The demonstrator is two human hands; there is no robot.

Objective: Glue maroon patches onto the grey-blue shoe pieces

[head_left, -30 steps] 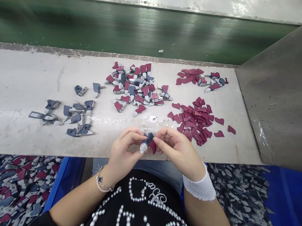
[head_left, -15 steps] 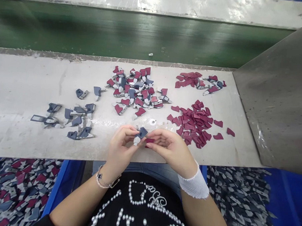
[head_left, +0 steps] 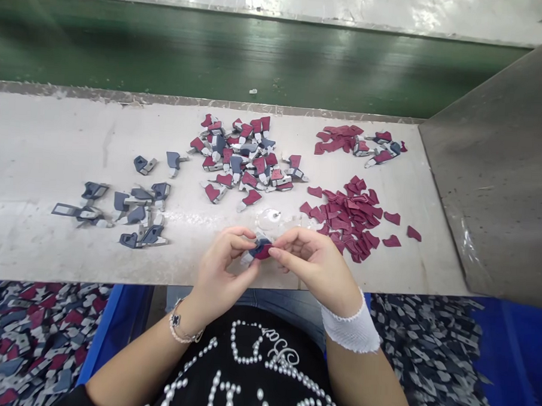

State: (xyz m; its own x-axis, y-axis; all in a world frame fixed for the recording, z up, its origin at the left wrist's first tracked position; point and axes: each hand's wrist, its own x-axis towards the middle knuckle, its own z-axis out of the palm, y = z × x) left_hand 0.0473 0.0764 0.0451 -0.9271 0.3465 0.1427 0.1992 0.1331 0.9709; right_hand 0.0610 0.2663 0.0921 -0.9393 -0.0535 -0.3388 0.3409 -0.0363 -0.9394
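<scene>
Between pinching hands [head_left: 223, 264] [head_left: 317, 262]: blue part [head_left: 258, 244]; maroon piece [head_left: 263, 253] (apparently touching).

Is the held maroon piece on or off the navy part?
At least against it: the maroon piece overlaps the navy part, its end pinched by the right hand. Whether fully seated, cannot tell: too small.

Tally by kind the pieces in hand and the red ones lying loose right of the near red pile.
Blue part in the left hand: 1
Red piece in the right hand: 1
Loose red pieces: 3
Total: 5
</scene>
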